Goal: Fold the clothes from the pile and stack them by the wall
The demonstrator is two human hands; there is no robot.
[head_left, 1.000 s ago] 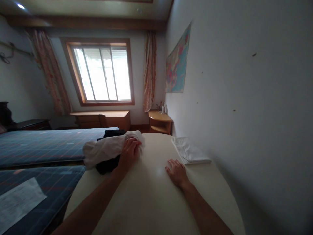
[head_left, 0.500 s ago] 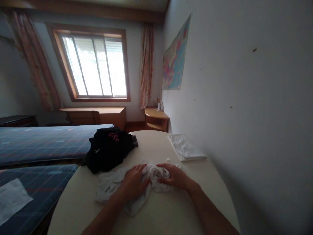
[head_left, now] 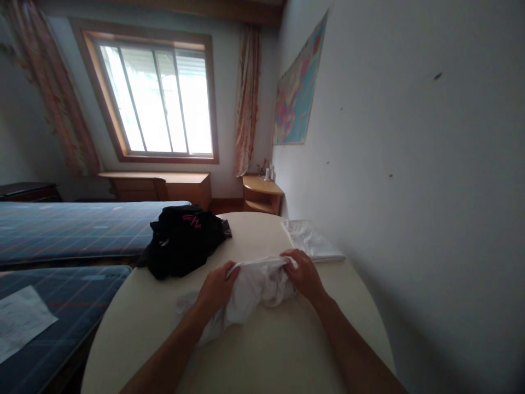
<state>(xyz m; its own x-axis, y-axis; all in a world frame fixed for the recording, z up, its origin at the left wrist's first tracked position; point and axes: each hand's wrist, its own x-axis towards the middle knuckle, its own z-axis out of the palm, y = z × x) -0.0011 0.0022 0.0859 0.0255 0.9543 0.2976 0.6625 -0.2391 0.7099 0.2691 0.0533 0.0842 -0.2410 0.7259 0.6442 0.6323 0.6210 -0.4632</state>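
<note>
A crumpled white garment [head_left: 256, 290] hangs between my two hands over the pale round table [head_left: 262, 355]; its exact kind is hard to make out. My left hand [head_left: 216, 287] pinches one end of its upper edge, and my right hand [head_left: 304, 273] pinches the other end. The edge runs nearly straight between them, while the rest droops in loose folds toward the tabletop and trails under my left wrist. Beyond my right hand lies a folded white cloth [head_left: 311, 241]. A heap of black clothing [head_left: 184, 243] with pink lettering sits past my left hand.
Two blue plaid mattresses [head_left: 82, 230] lie to the left, the nearer one bearing a sheet of paper [head_left: 24, 323]. A white wall [head_left: 410, 219] rises close on the right. A wooden corner shelf [head_left: 262, 187] and a desk [head_left: 186, 183] stand at the back below the window.
My hands have gone from lying on the bunched white garment to pinching its edge, lifting it and stretching it apart. The view has tilted slightly downward.
</note>
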